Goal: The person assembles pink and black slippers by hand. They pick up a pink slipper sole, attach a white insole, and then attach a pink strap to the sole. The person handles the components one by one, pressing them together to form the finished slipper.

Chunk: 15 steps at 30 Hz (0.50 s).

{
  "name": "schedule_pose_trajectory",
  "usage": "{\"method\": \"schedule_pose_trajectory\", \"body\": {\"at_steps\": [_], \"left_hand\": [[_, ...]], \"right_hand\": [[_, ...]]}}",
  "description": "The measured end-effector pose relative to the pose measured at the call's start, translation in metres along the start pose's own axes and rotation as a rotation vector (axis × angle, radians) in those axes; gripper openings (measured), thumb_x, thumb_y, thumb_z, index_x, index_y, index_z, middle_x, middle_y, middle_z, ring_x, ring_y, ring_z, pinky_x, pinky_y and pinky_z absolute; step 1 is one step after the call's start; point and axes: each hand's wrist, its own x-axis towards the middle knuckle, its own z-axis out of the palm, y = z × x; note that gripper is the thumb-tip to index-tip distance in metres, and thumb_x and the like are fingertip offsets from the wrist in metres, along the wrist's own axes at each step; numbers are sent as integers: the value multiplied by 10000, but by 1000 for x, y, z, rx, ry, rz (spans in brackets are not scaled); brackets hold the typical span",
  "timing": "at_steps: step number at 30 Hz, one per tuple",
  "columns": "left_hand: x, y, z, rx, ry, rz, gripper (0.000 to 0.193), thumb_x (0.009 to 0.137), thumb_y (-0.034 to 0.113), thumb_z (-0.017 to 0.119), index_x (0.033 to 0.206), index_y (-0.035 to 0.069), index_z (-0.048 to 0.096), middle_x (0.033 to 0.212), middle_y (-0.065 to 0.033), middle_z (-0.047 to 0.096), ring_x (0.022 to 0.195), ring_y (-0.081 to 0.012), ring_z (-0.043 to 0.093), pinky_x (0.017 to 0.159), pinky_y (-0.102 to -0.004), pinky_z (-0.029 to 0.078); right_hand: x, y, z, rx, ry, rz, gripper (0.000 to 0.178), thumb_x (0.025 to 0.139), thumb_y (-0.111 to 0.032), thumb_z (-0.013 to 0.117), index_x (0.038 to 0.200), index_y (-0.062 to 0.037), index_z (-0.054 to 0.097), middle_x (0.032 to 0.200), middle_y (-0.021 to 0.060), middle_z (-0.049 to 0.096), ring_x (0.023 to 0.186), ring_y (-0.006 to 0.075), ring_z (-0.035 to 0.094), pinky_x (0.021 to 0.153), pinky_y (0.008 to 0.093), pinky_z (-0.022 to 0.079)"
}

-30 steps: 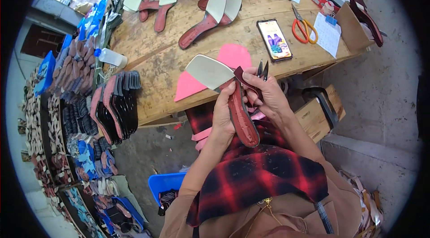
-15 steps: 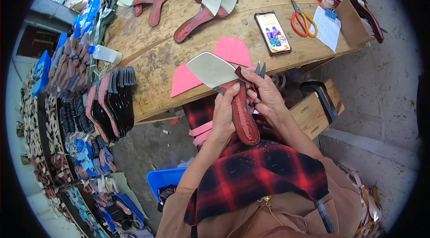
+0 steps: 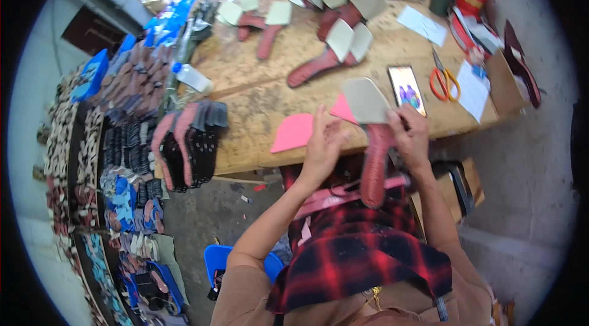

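Observation:
My right hand point(image 3: 409, 135) grips a shoe sole point(image 3: 373, 169) at its side, just below the toe. This sole has a dark red heel half and a broad, square, pale toe. Its heel end hangs over my lap, and the toe lies over the bench edge. My left hand point(image 3: 323, 148) is off the sole, to its left, with fingers apart and somewhat blurred. Beyond that hand, a pink sheet piece point(image 3: 293, 132) lies on the bench. A second pink piece point(image 3: 343, 109) shows partly behind the toe. Whether small blades are still in my right hand is hidden.
More pale-toed soles point(image 3: 316, 68) lie across the wooden bench point(image 3: 245, 96). At right are a phone point(image 3: 406, 89), scissors point(image 3: 443, 79) and paper sheets point(image 3: 473, 89). A white bottle point(image 3: 193, 78) and a row of soles point(image 3: 190, 142) line the left edge. Loaded shelves point(image 3: 80, 203) stand left.
My left hand has let go of the sole and moved left of it. The sole has shifted right in my right hand and turned more upright. The whole view has swung left.

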Motion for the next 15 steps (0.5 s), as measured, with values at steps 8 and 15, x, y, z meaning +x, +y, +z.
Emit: {"method": "schedule_pose_trajectory", "body": {"at_steps": [8, 15], "left_hand": [[2, 79, -32, 961, -792, 467, 691, 610, 322, 812, 1192, 47, 561, 1057, -173, 570, 1008, -361, 559, 881, -450, 441], [-42, 10, -43, -434, -607, -853, 442, 909, 424, 632, 1042, 2, 632, 889, -122, 657, 784, -203, 645, 721, -347, 530]], "right_hand": [[-20, -10, 11, 356, -572, 410, 238, 895, -215, 623, 925, 13, 686, 695, -2, 604, 633, 74, 518, 535, 282, 401], [-59, -33, -11, 284, -444, 551, 411, 966, -354, 549, 904, 30, 681, 759, 79, 667, 706, 157, 619, 620, 335, 477]]}}
